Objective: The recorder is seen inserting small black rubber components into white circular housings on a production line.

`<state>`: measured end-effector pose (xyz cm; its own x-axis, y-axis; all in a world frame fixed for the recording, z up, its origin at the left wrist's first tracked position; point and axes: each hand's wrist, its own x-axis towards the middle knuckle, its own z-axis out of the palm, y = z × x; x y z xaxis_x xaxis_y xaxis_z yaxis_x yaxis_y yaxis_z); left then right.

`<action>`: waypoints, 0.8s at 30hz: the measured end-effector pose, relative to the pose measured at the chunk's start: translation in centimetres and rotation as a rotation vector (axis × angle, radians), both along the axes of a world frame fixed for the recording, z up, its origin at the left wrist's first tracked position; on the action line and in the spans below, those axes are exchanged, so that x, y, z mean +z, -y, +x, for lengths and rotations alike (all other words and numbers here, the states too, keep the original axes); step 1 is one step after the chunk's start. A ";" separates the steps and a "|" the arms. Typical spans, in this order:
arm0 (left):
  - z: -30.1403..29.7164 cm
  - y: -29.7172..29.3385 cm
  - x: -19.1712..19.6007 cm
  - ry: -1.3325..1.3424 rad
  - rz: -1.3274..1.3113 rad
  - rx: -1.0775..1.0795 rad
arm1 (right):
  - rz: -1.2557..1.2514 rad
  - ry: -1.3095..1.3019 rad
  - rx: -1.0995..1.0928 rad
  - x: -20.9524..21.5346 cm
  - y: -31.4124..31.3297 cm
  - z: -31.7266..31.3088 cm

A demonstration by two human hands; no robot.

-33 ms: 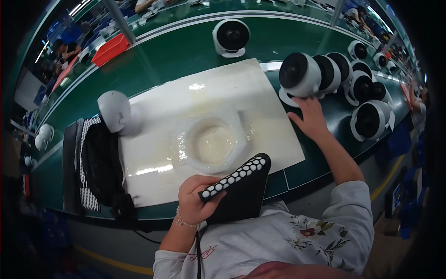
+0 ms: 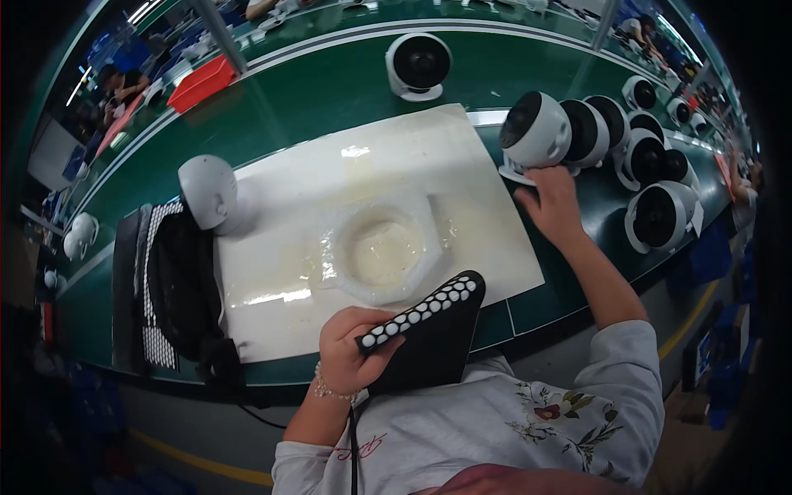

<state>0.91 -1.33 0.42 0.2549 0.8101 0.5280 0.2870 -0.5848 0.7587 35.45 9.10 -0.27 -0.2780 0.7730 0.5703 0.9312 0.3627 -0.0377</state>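
My left hand (image 2: pixel 351 351) grips a black wedge-shaped part (image 2: pixel 429 326) with rows of white dots along its edge, held over the near edge of the table. My right hand (image 2: pixel 551 202) reaches to the right of the white mat (image 2: pixel 330 190), and its fingers close on the base of a white round unit with a dark front (image 2: pixel 536 132). A clear hexagonal holder (image 2: pixel 384 252) lies on the mat between my hands, apart from both.
Several more white round units (image 2: pixel 652 165) stand in rows at the right, and one (image 2: pixel 419 66) stands beyond the mat. A white dome (image 2: pixel 208 191) sits at the mat's left corner beside stacked black parts (image 2: pixel 177 280). A red tray (image 2: pixel 202 82) and other people are at the far side.
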 end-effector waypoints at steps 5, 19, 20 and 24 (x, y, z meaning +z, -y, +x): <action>-0.4 0.1 -0.3 0.025 0.082 -0.048 | 0.195 -0.209 0.233 3.6 -1.4 -4.8; -1.6 2.9 0.7 0.385 -0.172 0.080 | -0.793 -0.847 0.474 6.9 1.4 -14.1; -1.5 3.0 0.5 0.468 -0.186 0.099 | -0.481 -0.517 0.483 7.3 1.3 -13.3; -1.2 2.7 0.9 0.676 -0.210 0.151 | -0.338 -0.496 0.770 9.8 2.9 -12.8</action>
<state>-0.31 -3.99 1.34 -0.1949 0.9124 0.3600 -0.2192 -0.3983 0.8907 22.70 6.15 9.49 -0.5638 0.6246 0.5404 0.2941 0.7632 -0.5753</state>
